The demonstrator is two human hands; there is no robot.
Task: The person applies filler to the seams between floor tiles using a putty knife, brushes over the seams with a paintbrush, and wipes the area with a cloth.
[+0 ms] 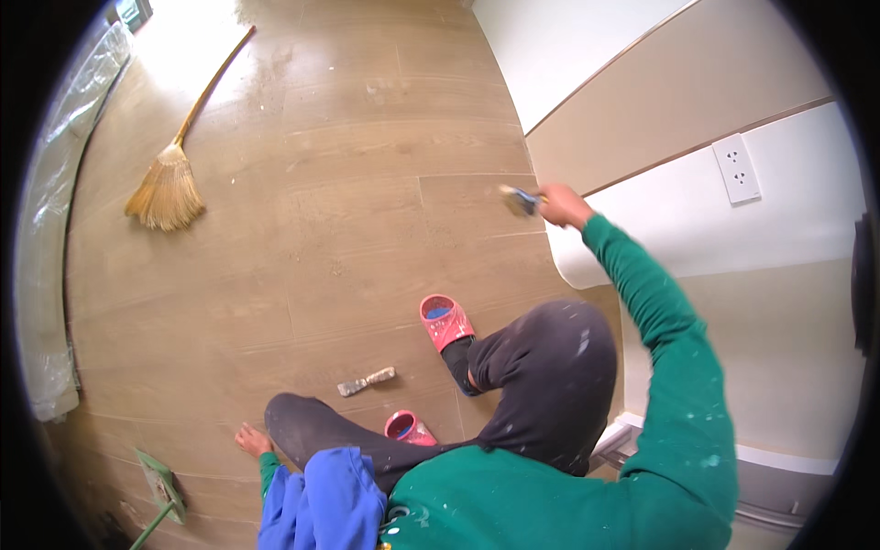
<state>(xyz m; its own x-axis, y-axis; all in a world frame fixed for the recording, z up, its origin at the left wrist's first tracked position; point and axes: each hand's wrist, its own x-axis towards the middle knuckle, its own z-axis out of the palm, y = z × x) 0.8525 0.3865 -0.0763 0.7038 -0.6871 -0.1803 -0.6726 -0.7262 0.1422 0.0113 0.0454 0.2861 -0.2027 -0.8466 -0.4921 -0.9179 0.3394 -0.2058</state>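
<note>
My right hand is stretched out to the wall at the right and is shut on a small brush, whose bristles point left near the edge of the white and beige wall. Low at the left, my left hand rests on the wooden floor, fingers spread, holding nothing. A metal putty knife lies on the floor between my knees. I sit with dark trousers and pink slippers; a blue cloth hangs at my chest.
A straw broom lies on the floor at the upper left. Clear plastic sheeting runs along the left side. A green-handled trowel lies at the lower left. A white wall socket sits on the wall at the right.
</note>
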